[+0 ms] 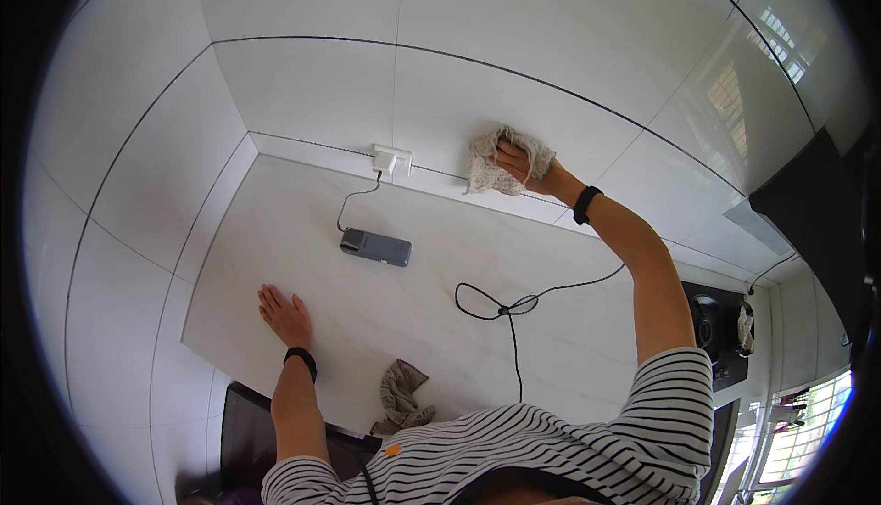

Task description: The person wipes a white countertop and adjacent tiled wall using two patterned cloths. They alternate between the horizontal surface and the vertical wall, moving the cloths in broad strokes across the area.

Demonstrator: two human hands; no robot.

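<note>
My right hand point(521, 165) grips a beige, frayed cloth point(490, 173) and presses it against the white wall tiles point(440, 102), just above the back edge of the countertop. The cloth hides part of my fingers. My left hand point(288, 319) rests palm down on the pale countertop point(427, 326), near its left side, with the fingers slightly apart and nothing held. A second cloth point(402, 398), grey-brown and crumpled, lies at the front edge by my body.
A white plug adapter point(385, 163) sits in a wall socket point(402, 154), cabled to a grey-blue device point(376, 247) on the counter. A looped black cord point(506, 310) crosses the countertop. At the right are a black gas hob point(712, 333) and a dark range hood point(812, 229).
</note>
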